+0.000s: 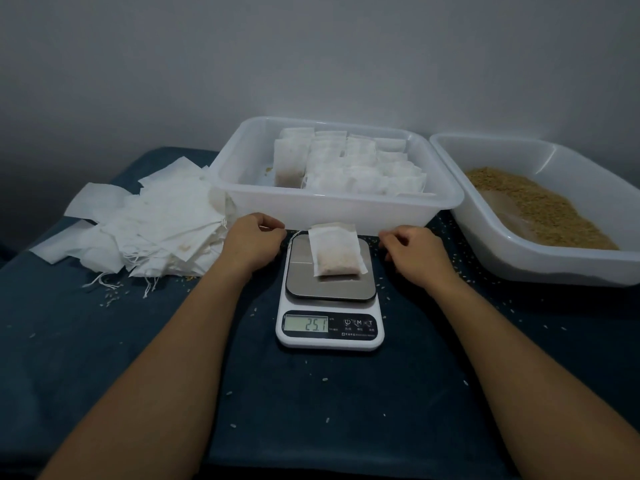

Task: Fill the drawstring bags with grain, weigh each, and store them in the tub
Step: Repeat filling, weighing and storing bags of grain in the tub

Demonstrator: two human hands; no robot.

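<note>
At centre frame, on the steel platform of the scale (330,282), lies one filled drawstring bag (336,249), grain settled in its lower half, display reading 25.1. Left hand (252,242) just left of the platform, fingers curled; seems to pinch the bag's drawstring near the upper left corner, though too fine to be sure. Right hand (412,249) just right of the platform, fingers loosely curled, holding nothing, clear of the scale. Best done by keeping both hands and any string tension off the platform until the reading settles, then lifting the bag by its top edge, mouth up, so no grain spills. Straight behind the scale, nearly touching it, stands the storage tub (334,202), its right half packed with filled bags, open room at its left front. Worth clearing the tub's near rim with a short upward lift before going forward. At left, a loose pile of empty bags (149,223) crowding the left wrist; at right, the grain tub (540,258), tilted, close to the right forearm. Scattered grains across the dark worktop (332,403); near foreground open.
</note>
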